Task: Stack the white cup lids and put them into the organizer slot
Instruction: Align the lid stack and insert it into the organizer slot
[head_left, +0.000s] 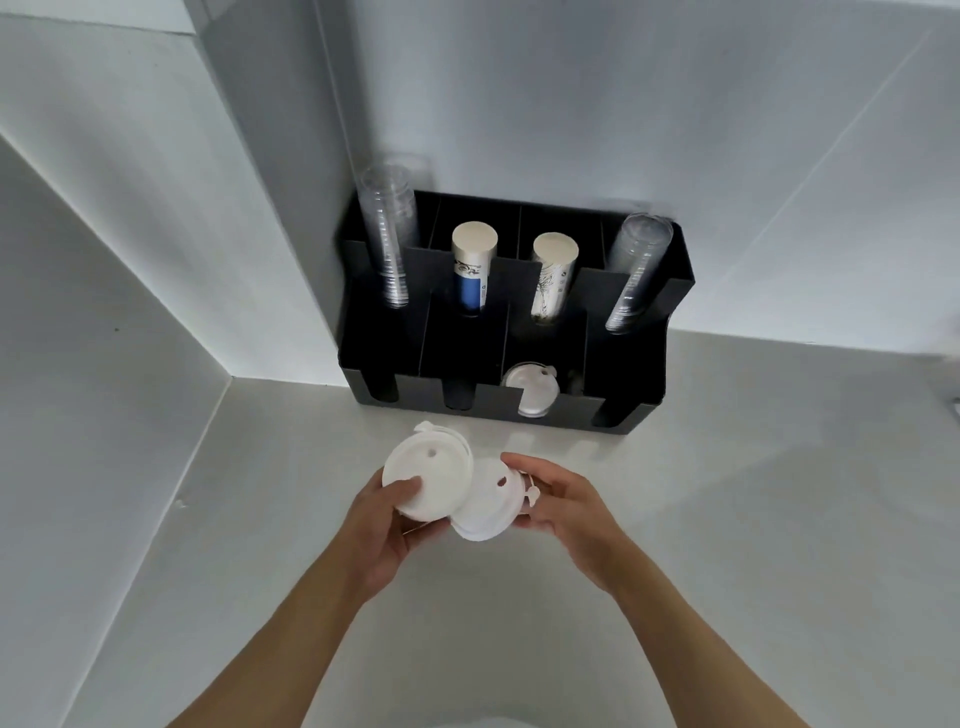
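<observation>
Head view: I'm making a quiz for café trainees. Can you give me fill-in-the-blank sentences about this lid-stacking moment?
1. Each hand holds white cup ____ above the counter.
2. The black organizer holds stacks of clear cups at its two ____ back slots.
3. Lids already in the organizer sit in the ____ front slot from the left.
4. The left hand's lids partly ____ those in the right hand.

Missing words: lids; outer; third; overlap

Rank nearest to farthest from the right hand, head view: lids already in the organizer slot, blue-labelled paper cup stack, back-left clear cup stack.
From the right hand:
1. Lids in the organizer slot, front row, just beyond the hand.
2. Blue-labelled paper cup stack, back row, second from left.
3. Back-left clear cup stack, far left corner.
</observation>
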